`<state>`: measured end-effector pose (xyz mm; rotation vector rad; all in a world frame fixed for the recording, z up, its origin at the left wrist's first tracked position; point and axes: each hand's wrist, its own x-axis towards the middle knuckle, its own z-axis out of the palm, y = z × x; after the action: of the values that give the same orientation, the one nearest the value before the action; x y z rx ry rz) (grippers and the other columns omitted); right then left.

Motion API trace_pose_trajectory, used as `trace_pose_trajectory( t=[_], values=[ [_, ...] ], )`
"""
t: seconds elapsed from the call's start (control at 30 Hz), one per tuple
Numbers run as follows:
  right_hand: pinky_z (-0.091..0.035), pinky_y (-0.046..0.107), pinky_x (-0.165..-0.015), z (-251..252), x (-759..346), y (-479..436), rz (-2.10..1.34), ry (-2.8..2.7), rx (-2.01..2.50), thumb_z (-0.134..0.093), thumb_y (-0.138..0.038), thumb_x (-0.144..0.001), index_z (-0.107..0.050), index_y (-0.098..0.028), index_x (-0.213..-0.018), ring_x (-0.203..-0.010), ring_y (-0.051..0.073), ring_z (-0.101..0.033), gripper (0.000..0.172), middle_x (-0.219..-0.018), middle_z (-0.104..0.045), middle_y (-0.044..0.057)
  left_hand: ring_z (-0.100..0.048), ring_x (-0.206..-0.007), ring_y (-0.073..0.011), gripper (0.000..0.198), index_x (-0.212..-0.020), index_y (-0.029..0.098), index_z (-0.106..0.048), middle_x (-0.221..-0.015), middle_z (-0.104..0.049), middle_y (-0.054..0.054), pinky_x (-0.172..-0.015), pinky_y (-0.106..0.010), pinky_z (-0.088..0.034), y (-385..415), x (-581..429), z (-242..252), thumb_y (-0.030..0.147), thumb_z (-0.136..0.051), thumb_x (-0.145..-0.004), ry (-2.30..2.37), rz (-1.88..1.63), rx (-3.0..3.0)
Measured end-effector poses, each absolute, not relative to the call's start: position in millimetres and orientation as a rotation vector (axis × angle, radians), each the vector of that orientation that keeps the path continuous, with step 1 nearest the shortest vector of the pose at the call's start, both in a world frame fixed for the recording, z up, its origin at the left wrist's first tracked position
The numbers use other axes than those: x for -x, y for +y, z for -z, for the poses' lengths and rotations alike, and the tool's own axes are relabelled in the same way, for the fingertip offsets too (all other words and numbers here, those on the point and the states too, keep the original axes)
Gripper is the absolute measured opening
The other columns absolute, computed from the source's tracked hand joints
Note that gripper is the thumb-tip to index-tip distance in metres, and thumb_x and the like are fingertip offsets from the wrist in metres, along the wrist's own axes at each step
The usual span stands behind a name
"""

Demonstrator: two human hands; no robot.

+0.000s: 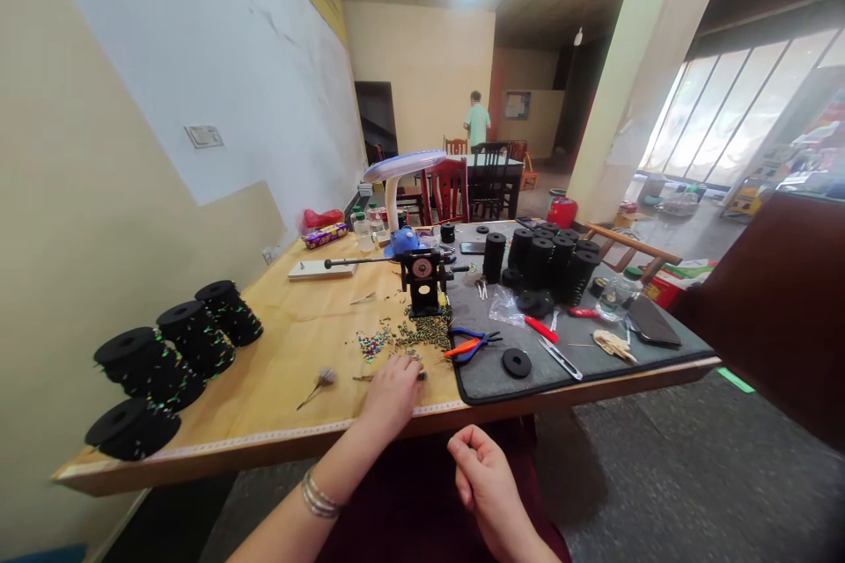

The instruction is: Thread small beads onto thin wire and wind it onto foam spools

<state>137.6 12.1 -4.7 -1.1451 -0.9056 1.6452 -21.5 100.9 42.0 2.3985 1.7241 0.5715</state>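
Note:
My left hand (391, 393) rests on the wooden table (277, 369) near its front edge, fingers curled down onto something small that I cannot make out. Just beyond it lie a pile of small beads (402, 338) and a black hand-crank winder (422, 280). A small tassel (318, 384) lies to the left of that hand. My right hand (485, 479) hangs below the table edge over my lap, fingers curled in a loose pinch; what it holds, if anything, is too small to see.
Several black spools (172, 347) stand at the table's left. A grey mat (568, 343) carries stacked black spools (547, 262), blue-handled pliers (472, 341), a red-handled tool (541, 329) and a black disc (516, 362). A desk lamp (404, 171) stands behind. A person (476, 121) stands far back by chairs.

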Motion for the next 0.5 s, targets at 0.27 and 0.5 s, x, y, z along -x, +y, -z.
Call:
trace_pose_trajectory(
  t=[0.27, 0.5],
  values=[
    [-0.017, 0.011, -0.032, 3.9, -144.8, 10.1, -1.626, -0.859, 1.128, -0.063, -0.065, -0.063, -0.039, -0.015, -0.081, -0.033, 0.000, -0.028, 0.058, -0.053, -0.052, -0.004, -0.056, -0.073, -0.0199, 0.013, -0.079, 0.017, -0.052, -0.076, -0.061, -0.007, -0.068, -0.033, -0.043, 91.1, 16.1, -39.7, 0.021, -0.041, -0.086, 1.560, -0.773, -2.151],
    [-0.019, 0.011, -0.035, -3.0, -143.8, 6.0, -1.599, -0.863, 1.114, -0.066, -0.059, -0.065, -0.044, -0.013, -0.080, -0.037, -0.001, -0.028, 0.053, -0.055, -0.047, -0.006, -0.058, -0.061, -0.0144, 0.028, -0.076, 0.017, -0.044, -0.072, -0.061, -0.005, -0.050, -0.024, -0.045, 30.0, 7.4, -18.6, 0.042, -0.056, -0.077, 1.153, -0.915, -1.258]
  ],
)
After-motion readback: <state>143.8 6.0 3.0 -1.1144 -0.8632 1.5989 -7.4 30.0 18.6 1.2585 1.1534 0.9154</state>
